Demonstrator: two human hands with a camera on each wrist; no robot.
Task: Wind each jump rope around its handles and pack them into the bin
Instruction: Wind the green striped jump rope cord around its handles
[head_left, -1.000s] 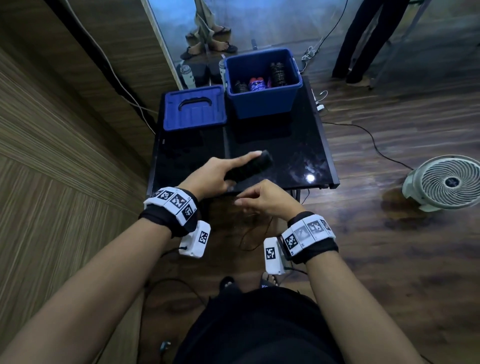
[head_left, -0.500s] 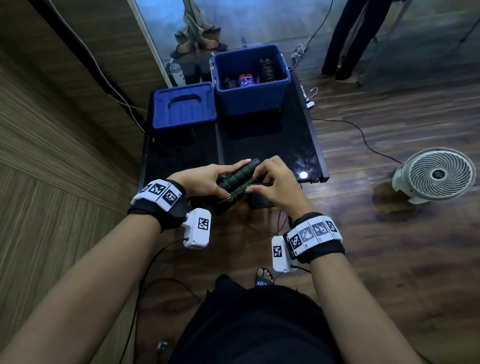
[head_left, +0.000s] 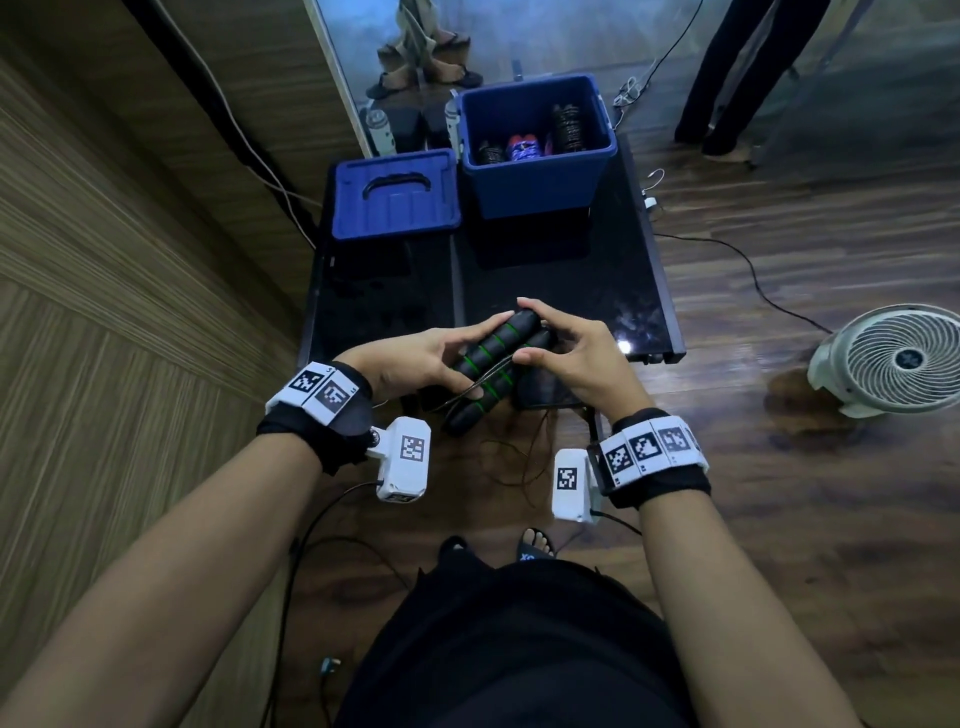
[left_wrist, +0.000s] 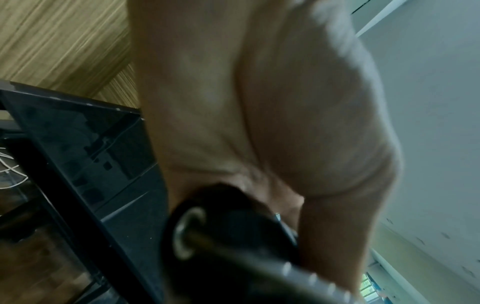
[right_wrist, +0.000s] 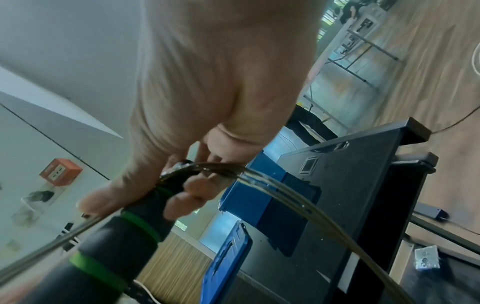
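Observation:
Two black jump rope handles with green rings (head_left: 488, 371) lie side by side between my hands, above the near edge of the black table (head_left: 597, 291). My left hand (head_left: 415, 364) grips them from the left. My right hand (head_left: 561, 353) holds their far end and pinches the thin cord (right_wrist: 259, 176) against the handle (right_wrist: 124, 238). The handle's metal end (left_wrist: 187, 232) shows blurred under my left palm. Loose cord (head_left: 514, 457) hangs toward the floor. The open blue bin (head_left: 535, 150) at the table's far side holds several wound ropes.
The bin's blue lid (head_left: 395, 195) lies flat left of the bin. A white fan (head_left: 893, 358) stands on the wooden floor to the right. A wood-panelled wall runs along the left. Another person's legs (head_left: 727, 78) stand beyond the table. Cables cross the floor.
My right hand rose from below the handles to their far end and took hold of the cord. Both handles now show their green rings, paired in my hands.

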